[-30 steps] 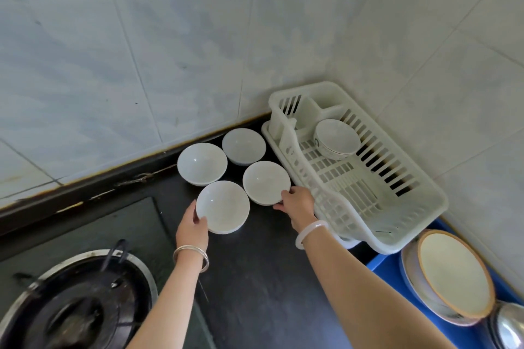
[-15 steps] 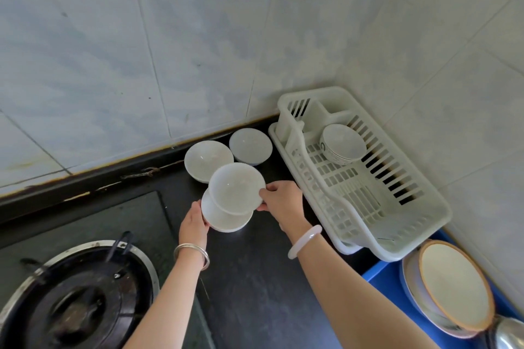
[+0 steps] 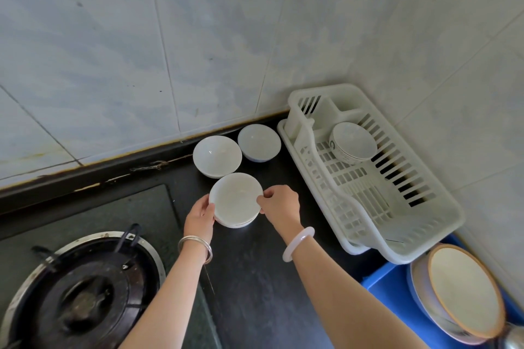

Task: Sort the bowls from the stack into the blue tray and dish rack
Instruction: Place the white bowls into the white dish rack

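Note:
Two white bowls sit nested as a small stack on the black counter. My right hand pinches the top bowl's right rim. My left hand holds the stack's left side. Behind it stand two more white bowls, one on the left and one near the wall. The white dish rack to the right holds one patterned bowl. A corner of the blue tray shows at the lower right.
A gas burner fills the lower left. Plates with a tan-rimmed one on top lean in the blue tray, beside a metal object at the frame corner. Tiled walls close in behind and to the right.
My right hand carried the right-hand bowl over and set it into the bowl my left hand holds; four separate bowls have become a stack and two singles.

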A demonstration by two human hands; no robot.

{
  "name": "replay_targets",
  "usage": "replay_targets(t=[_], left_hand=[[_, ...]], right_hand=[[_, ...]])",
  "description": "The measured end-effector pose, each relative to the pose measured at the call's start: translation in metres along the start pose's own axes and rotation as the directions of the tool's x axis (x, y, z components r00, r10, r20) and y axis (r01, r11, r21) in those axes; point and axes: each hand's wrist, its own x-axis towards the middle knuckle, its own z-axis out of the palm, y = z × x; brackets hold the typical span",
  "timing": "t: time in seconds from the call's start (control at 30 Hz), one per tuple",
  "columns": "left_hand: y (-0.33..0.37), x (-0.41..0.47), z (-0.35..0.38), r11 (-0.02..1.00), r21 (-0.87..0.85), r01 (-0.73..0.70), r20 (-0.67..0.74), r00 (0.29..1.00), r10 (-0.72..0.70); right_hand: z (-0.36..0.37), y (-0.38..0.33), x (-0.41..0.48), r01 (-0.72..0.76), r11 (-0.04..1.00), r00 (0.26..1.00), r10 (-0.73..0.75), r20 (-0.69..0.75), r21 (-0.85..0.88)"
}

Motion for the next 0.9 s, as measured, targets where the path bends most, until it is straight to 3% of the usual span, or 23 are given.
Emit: replay_targets(t=[0.17, 0.33, 0.57, 0.7, 0.9], left_hand=[[0.006, 0.0, 0.0, 0.994, -0.087, 0.067, 0.021, 0.998, -0.065], [0.017, -0.005, -0.001, 0.984, -0.119, 0.134, 0.043, 0.991, -0.13], [0.044, -0.021, 0.008, 0.998, -0.022, 0.052, 0.093, 0.994, -0.049], [0.076, -0.043, 0.033, 0.998, -0.009, -0.065, 0.211, 0.975, 0.066], [0.116, -0.071, 0.108, 0.995, -0.004, -0.099, 0.408, 0.908, 0.092]], right_hand=[[-0.003, 0.002, 0.004, -0.03, 0.998, 0.996, 0.026, 0.083, 0.051], [-0.005, 0.006, 0.004, -0.175, 0.944, 0.946, 0.082, 0.313, 0.28], [-0.028, 0.013, -0.008, -0.139, 0.912, 0.961, 0.031, 0.274, 0.386], [-0.079, 0.01, -0.016, -0.03, 0.894, 0.978, -0.066, 0.198, 0.448], [-0.177, 0.013, -0.016, -0.018, 0.858, 0.996, -0.031, 0.086, 0.513]])
